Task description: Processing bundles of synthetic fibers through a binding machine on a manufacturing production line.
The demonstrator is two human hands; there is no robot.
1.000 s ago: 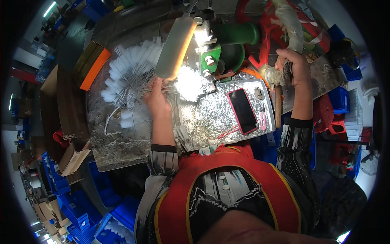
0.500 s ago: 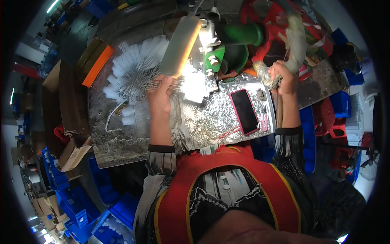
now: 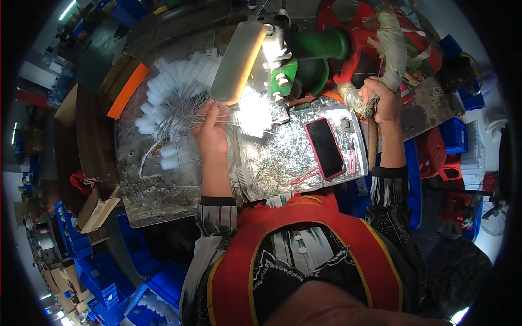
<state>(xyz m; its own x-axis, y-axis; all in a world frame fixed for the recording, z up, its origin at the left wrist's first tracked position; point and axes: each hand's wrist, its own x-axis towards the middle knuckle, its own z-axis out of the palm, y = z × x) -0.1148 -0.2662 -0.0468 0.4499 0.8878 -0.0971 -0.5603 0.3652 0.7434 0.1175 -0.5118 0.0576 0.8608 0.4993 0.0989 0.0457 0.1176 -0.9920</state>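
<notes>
While the left hand (image 3: pixel 211 132) is closed around the wire stem of a white bottle brush (image 3: pixel 253 113), the bristle head of that brush lies just in front of the green press machine (image 3: pixel 298 65), under the glare of a long lamp shade (image 3: pixel 238 61) that slants over the work area. To the left of this hand, a fan-shaped pile of finished white brushes (image 3: pixel 168 103) rests on the metal-covered bench (image 3: pixel 163 185), their wire stems converging toward the hand. The right hand (image 3: pixel 384 101) is clenched around a wrapped lever handle (image 3: pixel 392 49), which rises up and away toward the upper edge of the view; a wooden stick (image 3: pixel 372 142) hangs below the fist. Between the two hands sits a shallow metal tray (image 3: pixel 283 163) littered with short wire offcuts. On this tray lies a phone in a red case (image 3: pixel 325 148), screen dark, with a small pink tool (image 3: pixel 352 162) just beside it. An orange and olive box (image 3: pixel 124 87) stands at the far left edge of the bench. Blue plastic crates (image 3: pixel 103 277) are stacked on the floor to the lower left, and cardboard boxes (image 3: pixel 98 206) sit near them.
</notes>
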